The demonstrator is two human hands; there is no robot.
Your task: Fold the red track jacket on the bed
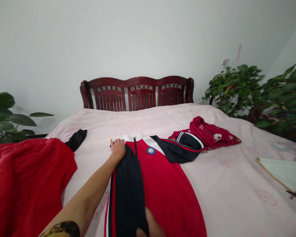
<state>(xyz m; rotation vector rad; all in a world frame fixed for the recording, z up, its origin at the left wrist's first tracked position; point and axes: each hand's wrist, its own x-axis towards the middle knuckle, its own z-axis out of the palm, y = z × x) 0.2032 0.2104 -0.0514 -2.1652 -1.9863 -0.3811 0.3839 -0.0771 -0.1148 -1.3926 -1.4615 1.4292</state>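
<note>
**Both hands on a red jacket spread over the bed**

The left hand (117, 148) lies flat, fingers spread, on the jacket's (167, 184) shoulder, right at the top of the dark sleeve (127, 191) that is folded down along the jacket's front. The right hand (150, 227) shows only partly at the bottom edge; it touches the lower end of that same sleeve, and whether it pinches the cloth or just presses on it cannot be told. The two hands are well apart, one at each end of the sleeve.

The jacket lies front up on the pink bedspread (236, 184), collar toward the wooden headboard (138, 93), its other dark sleeve stretched out to the right. Just beyond that sleeve sits a crumpled red striped garment (207, 133). To the left lie a red blanket (27, 184) and a small black cloth (76, 139). Leafy plants (261, 92) stand by the bed's right side.
</note>
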